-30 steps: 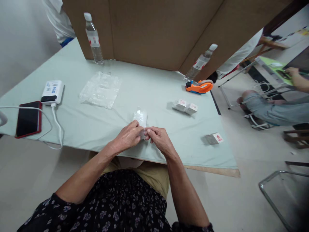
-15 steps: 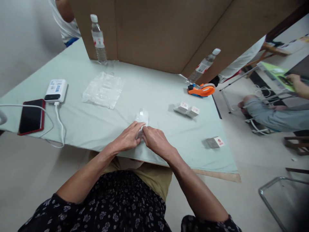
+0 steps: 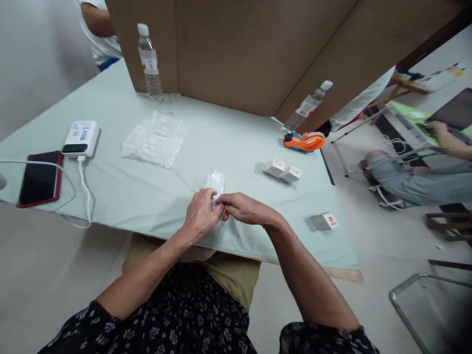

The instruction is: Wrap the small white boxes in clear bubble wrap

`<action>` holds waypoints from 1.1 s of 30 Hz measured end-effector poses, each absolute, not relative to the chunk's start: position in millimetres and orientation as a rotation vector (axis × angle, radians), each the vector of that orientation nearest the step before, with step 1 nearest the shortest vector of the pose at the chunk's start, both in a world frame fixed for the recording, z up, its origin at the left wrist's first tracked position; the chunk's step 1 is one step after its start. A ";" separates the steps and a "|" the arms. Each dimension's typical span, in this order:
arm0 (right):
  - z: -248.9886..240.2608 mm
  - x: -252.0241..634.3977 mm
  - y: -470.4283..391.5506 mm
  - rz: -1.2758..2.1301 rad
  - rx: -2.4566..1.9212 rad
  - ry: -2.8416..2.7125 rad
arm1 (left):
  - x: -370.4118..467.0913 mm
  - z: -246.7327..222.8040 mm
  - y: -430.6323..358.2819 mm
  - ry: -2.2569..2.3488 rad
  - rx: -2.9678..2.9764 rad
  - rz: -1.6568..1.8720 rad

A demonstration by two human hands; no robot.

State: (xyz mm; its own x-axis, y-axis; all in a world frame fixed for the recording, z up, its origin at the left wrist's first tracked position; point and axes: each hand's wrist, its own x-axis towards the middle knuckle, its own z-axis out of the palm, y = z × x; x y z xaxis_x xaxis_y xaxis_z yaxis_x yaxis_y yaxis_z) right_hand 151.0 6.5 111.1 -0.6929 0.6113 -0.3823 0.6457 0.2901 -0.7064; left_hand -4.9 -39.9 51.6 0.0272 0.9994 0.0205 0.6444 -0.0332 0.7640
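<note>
Near the front edge of the table, both my hands are at a small clear plastic wrapper point(image 3: 217, 179), whose far end lies on the cloth. My left hand point(image 3: 202, 210) is closed on the wrapper's near part from the left side. From the right, the fingers of my right hand point(image 3: 238, 206) pinch at the same near end, thumb and fingertips together. My fingers hide that end, and whether something is inside the wrapper I cannot tell. A larger flattened clear plastic bag point(image 3: 154, 139) lies beyond my left hand.
Small white boxes point(image 3: 282, 170) stand right of my hands, with another box point(image 3: 324, 221) near the right edge. Behind are an orange tape dispenser point(image 3: 306, 141), two water bottles point(image 3: 150, 69) and a cardboard screen point(image 3: 228, 54). A power bank point(image 3: 81, 137) and phone point(image 3: 41, 178) lie left, cabled.
My right hand has turned, with its wrist lifted and fingertips now pinching at the wrapper's near end. The left hand has shifted slightly and more of the wrapper shows. The view has moved slightly.
</note>
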 end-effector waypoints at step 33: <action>24.4 134.3 50.9 -2.057 2.183 2.308 | -13.1 31.7 -42.7 1.558 1.833 0.920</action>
